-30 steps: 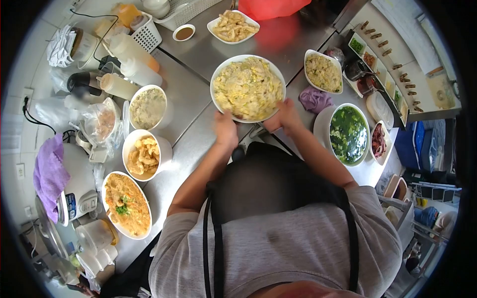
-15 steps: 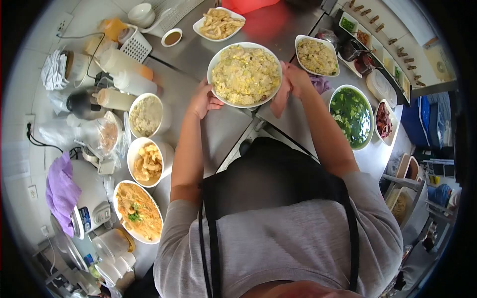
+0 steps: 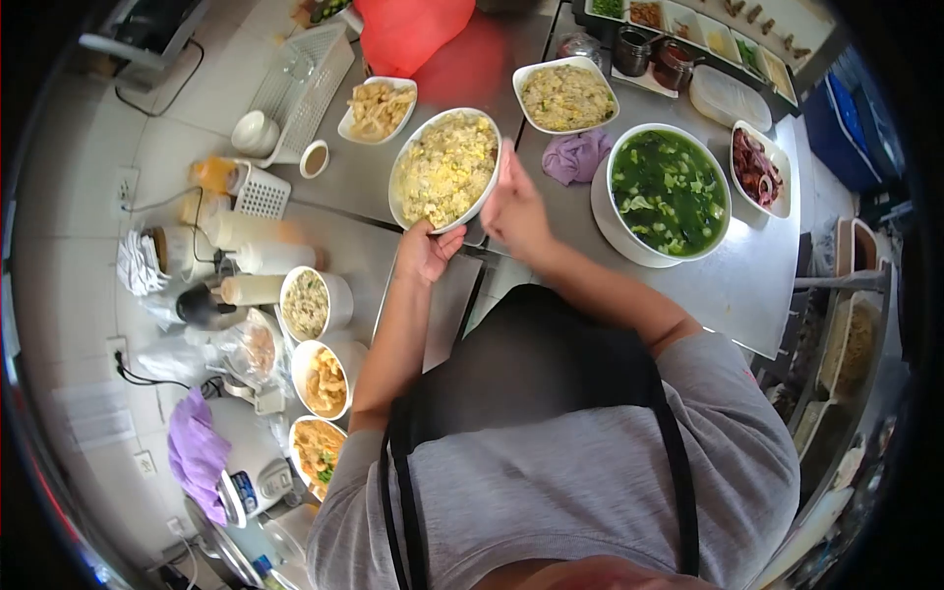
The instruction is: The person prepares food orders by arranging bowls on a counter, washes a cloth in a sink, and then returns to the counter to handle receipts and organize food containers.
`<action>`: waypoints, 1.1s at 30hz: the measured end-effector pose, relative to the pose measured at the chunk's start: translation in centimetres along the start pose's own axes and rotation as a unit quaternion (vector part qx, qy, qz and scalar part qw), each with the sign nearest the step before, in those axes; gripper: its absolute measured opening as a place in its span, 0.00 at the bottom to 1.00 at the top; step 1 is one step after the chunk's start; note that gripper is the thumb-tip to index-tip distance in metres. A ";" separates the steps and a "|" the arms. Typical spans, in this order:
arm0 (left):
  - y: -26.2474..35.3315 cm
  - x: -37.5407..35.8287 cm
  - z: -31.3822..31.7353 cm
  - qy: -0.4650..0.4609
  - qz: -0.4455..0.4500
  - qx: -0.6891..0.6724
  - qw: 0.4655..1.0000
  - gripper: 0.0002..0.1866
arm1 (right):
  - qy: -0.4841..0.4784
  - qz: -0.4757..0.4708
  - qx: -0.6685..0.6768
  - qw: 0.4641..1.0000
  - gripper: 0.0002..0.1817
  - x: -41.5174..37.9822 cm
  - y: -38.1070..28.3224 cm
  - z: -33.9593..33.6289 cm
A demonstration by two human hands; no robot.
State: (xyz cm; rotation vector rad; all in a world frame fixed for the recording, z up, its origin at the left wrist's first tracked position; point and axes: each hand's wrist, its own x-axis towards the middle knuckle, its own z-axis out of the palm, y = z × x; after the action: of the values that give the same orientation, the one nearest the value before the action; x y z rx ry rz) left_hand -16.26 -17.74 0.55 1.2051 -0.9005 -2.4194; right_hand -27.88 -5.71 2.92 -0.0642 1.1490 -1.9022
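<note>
A white bowl of fried rice with egg (image 3: 447,169) is tilted in front of me, above the steel counter. My left hand (image 3: 430,254) grips its lower edge, with the thumb on the rim and fingers underneath. Beside the bowl's right rim is my right hand (image 3: 515,208), blurred by motion; whether it touches the bowl or has something in it does not show. A white dish of pale fried strips (image 3: 380,106) lies just beyond, to the left. To the right are a second fried rice bowl (image 3: 568,95), a crumpled purple cloth (image 3: 575,157) and a large bowl of green leafy soup (image 3: 669,193).
Left of my arm stand a white tub of rice (image 3: 306,303), a tub of fried pieces (image 3: 324,382) and an orange dish with green garnish (image 3: 318,454). Squeeze bottles (image 3: 264,258) line the wall. A red bag (image 3: 415,37) sits at the back; a dish of dark red strips (image 3: 759,167) is far right.
My view has turned to the right. The bowl has tilted, and my left hand has moved under its near edge. My right hand has shifted along the bowl's right side.
</note>
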 end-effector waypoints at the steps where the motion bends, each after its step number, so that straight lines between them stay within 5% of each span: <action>1: -0.3 0.1 0.1 0.008 0.008 0.004 1.000 0.19 | 0.006 -0.035 -0.045 0.998 0.27 -0.1 1.1 -0.1; 4: -0.9 -0.1 0.8 0.037 0.031 -0.013 0.999 0.17 | 0.036 -0.247 -0.210 0.945 0.28 1.0 6.0 -0.9; 8: -1.7 0.1 0.3 0.078 0.027 -0.006 0.997 0.13 | -0.002 -0.085 0.021 0.996 0.23 5.0 2.5 -2.0; 12: -2.7 -0.1 0.2 0.077 0.054 0.027 0.995 0.12 | -0.009 0.043 0.364 0.930 0.15 3.7 3.4 0.0; 13: -2.8 0.2 0.4 0.076 0.067 0.033 0.994 0.12 | -0.009 0.096 0.276 0.956 0.12 0.6 2.1 1.0; 14: -3.0 0.4 0.4 0.075 0.079 0.037 0.993 0.12 | -0.034 0.161 -0.023 0.986 0.10 -0.4 3.0 0.8; 16: -2.5 0.0 0.1 0.084 0.051 0.049 0.994 0.10 | -0.089 0.239 0.194 0.947 0.09 0.1 3.7 -0.2; 22: -3.2 0.1 0.3 0.083 0.004 0.034 0.996 0.09 | 0.056 -0.026 0.209 0.976 0.15 2.9 3.3 -1.9; 28: 2.0 -2.1 -2.7 0.060 -0.099 0.257 0.959 0.21 | 0.014 0.014 0.132 0.991 0.17 4.3 1.2 -3.9; 30: 4.6 -0.1 -4.5 0.122 -0.024 0.308 0.943 0.24 | 0.017 0.010 0.125 0.992 0.19 6.0 0.6 -3.8; 33: 5.9 3.8 -5.1 0.092 0.031 0.286 0.953 0.26 | 0.017 0.016 0.158 0.987 0.19 6.7 -0.5 -3.0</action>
State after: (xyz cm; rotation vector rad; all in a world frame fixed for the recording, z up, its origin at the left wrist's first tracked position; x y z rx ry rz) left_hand -14.63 -26.18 -0.25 1.5257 -1.6158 -2.0046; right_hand -33.61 -8.32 -0.93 0.1607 0.8511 -2.0398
